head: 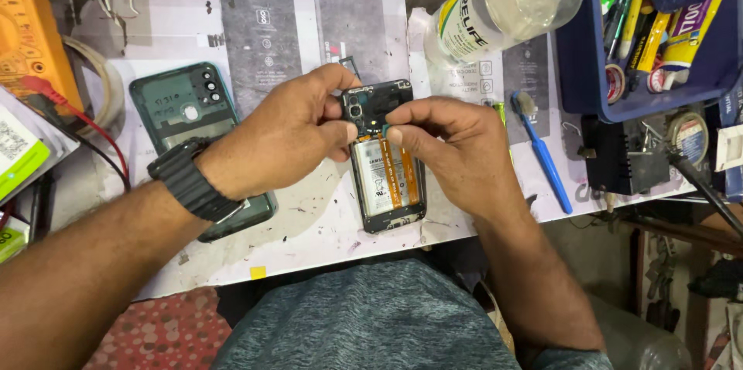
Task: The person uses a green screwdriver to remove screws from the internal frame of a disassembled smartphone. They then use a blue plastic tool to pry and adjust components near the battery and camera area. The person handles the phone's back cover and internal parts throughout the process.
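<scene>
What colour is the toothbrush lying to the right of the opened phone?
Blue: the toothbrush has a blue handle and pale bristles, seen clearly in the head view.

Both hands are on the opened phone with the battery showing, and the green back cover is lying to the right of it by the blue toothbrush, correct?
Not quite. In the head view both hands, left hand and right hand, are on the opened phone, battery showing, but the green back cover lies to its left, partly under the left wrist. The blue toothbrush is on the right.

Cluttered repair tabletop point(325, 231) under bright, even light.
Covered with stained white printed sheets; blue tray point(576, 68) at upper right of the frame, red dotted floor covering point(162, 335) at lower left.
</scene>
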